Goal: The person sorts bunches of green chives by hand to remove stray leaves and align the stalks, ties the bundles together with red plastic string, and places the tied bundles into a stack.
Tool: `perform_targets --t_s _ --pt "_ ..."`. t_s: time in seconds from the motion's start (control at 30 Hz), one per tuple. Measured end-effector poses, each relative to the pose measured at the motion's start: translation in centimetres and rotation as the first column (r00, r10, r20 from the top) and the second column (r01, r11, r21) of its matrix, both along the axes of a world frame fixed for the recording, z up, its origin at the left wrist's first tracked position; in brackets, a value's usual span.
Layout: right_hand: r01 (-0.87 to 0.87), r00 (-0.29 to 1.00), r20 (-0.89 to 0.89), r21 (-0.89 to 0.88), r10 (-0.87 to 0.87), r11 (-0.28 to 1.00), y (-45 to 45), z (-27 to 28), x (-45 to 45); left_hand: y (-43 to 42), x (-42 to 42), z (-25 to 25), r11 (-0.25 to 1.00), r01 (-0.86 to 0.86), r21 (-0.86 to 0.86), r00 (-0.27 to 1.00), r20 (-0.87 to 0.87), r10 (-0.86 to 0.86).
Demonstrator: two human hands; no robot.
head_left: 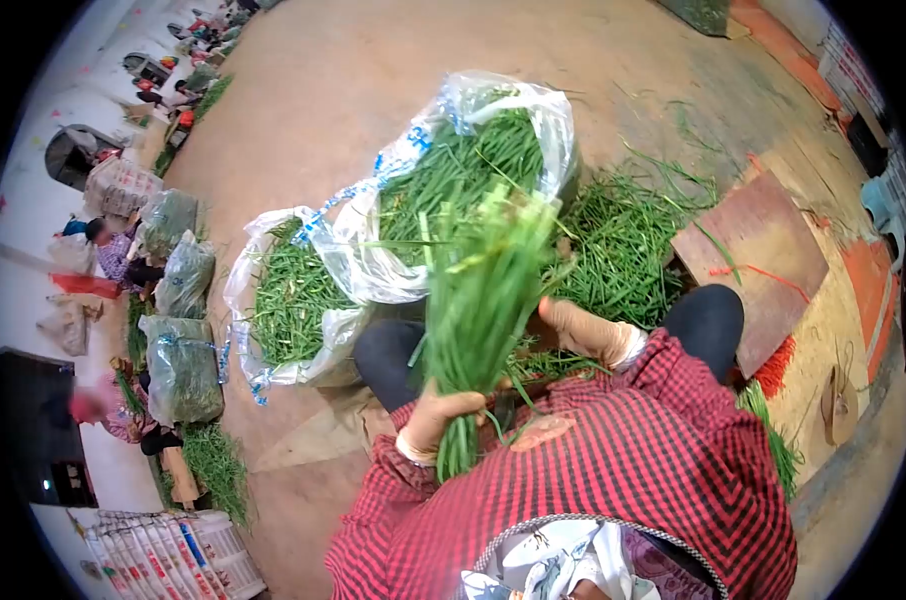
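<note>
A thick bunch of garlic chives point(485, 300) stands nearly upright in front of me, its pale cut ends at the top and blurred. My left hand point(437, 418), in a thin glove, is wrapped round the lower part of the bunch. To the right of it my right hand point(588, 332), gloved too, is held beside the bunch with its fingers extended, and no chives show in its grasp. Loose chives point(628, 240) lie heaped just beyond the right hand. Behind the bunch stands a clear plastic bag point(556, 130) full of chives.
A second bag point(235, 290) of chives sits at the left. A brown board point(758, 265) leans by my right knee. Along the left wall are packed bags point(181, 375), a stack of white crates point(173, 555) and other people point(123, 250) sitting among greens.
</note>
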State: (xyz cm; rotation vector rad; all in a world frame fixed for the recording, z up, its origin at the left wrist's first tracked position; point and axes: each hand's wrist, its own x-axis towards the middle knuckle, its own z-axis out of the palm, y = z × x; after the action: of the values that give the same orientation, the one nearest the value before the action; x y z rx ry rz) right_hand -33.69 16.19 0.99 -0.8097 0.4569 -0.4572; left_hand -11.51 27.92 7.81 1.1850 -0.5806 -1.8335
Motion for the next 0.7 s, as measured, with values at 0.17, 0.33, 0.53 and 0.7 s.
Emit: perform_targets --t_s 0.17,0.33,0.53,0.7 --pt "0.469 0.870 0.126 0.090 -0.477 0.879 -5.0 3.1 -0.9 1.0 0.6 -2.0 0.986 0.143 -0.090 0.965 0.234 -0.119" --pt "0.433 0.897 -0.012 -0.168 -0.441 0.885 -8.8 -0.9 -2.5 2.0 1.6 -1.7 0.975 0.211 -0.071 0.923 0.344 -0.174" --pt "0.245 0.629 -0.227 -0.849 -0.743 0.468 -10.1 -2.8 -7.9 2.7 2.9 -1.9 0.990 0.126 -0.070 0.916 0.390 -0.089" --pt "0.008 0.518 -0.559 -0.754 -0.647 0.657 -9.2 -4.4 -12.4 2.3 2.8 -1.8 0.993 -0.048 -0.105 0.903 0.420 0.088"
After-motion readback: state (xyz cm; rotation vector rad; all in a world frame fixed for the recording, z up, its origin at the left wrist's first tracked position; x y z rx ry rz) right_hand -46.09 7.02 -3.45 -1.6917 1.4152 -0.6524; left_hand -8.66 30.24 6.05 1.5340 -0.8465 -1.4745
